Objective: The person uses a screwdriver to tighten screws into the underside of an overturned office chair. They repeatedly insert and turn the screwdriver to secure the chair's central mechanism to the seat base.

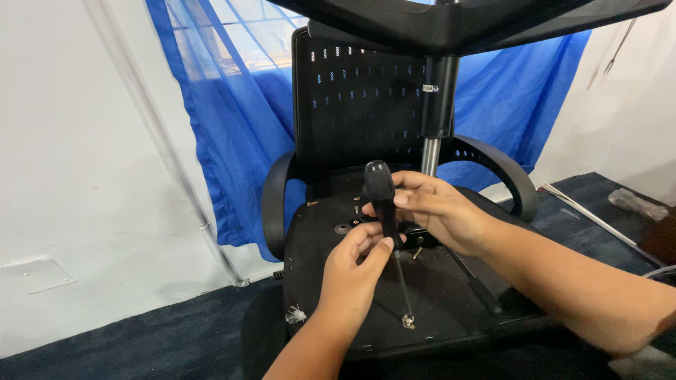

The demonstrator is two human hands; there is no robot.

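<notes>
Both hands grip a black-handled screwdriver; the right hand wraps the upper handle, the left hand pinches it lower down; the thin shaft runs down from the left hand to a screw on the upturned chair seat; behind the hands hangs a blue curtain.

Bare forearms, no sleeves, no gloves

A small white rectangular label is sitting high on the black gas cylinder, and a clear crumpled plastic bag is lying on the dark carpet at the far right, near the wall.
</notes>
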